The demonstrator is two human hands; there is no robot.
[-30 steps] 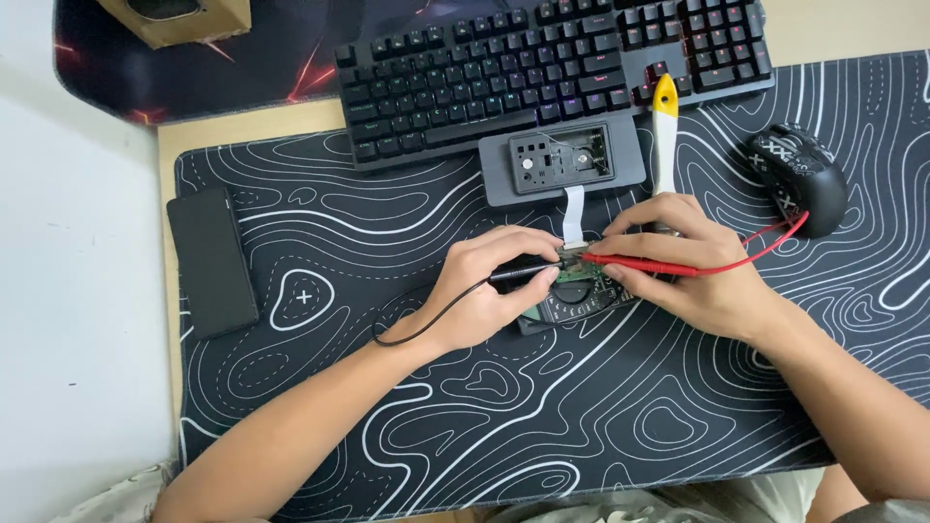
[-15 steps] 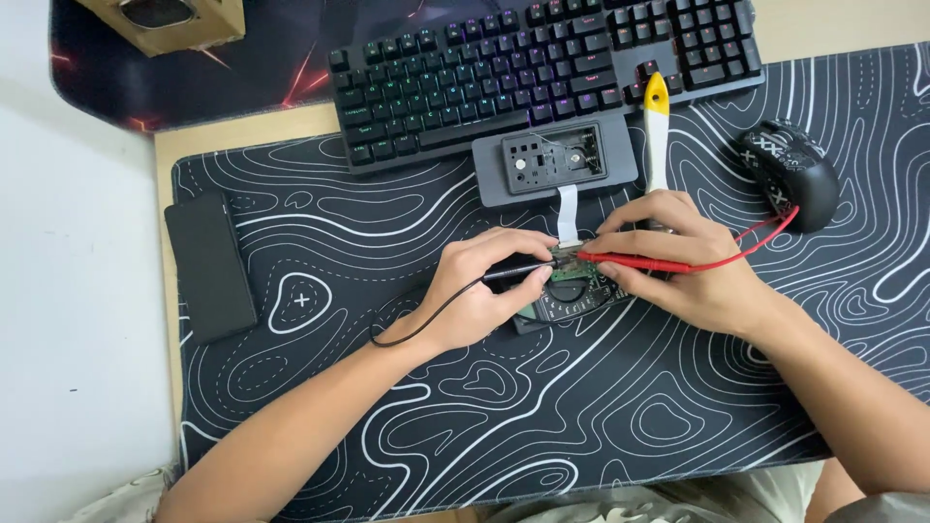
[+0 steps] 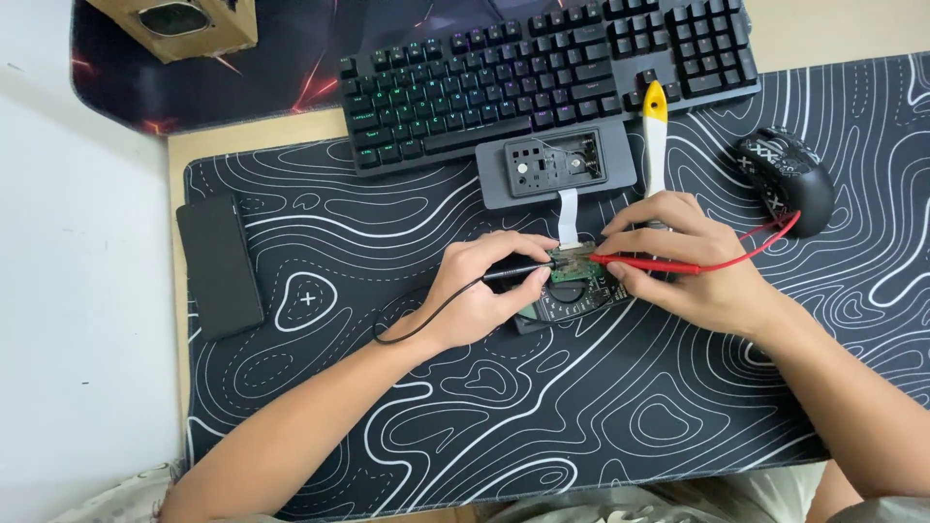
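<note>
Two bare forearms reach up from the near edge across one large black desk mat [image 3: 542,426] printed with white, wavy contour lines. The left hand [image 3: 480,295] is closed in a pencil grip on one black probe [image 3: 518,272], a thin rod whose black lead loops off to the left over the mat. The right hand [image 3: 683,261] is closed the same way on one red probe [image 3: 644,262], its red lead curving away to the right. Both tips meet over one small green circuit board [image 3: 573,274], which lies on the mat between the two hands, partly covered by the fingers. One flat white ribbon cable [image 3: 568,215] runs from the board up to one grey, rounded rectangular housing [image 3: 555,172], open on top with small holes and parts inside. Just right of it lies one tool with a yellow and white handle [image 3: 656,131]. Well to the left rests one flat black slab [image 3: 219,263]; to the right, one black mouse [image 3: 785,176] with a white pattern. Farther off stands one black keyboard [image 3: 542,73] with coloured backlit keys, and one wooden box [image 3: 179,21] at the far left corner.
</note>
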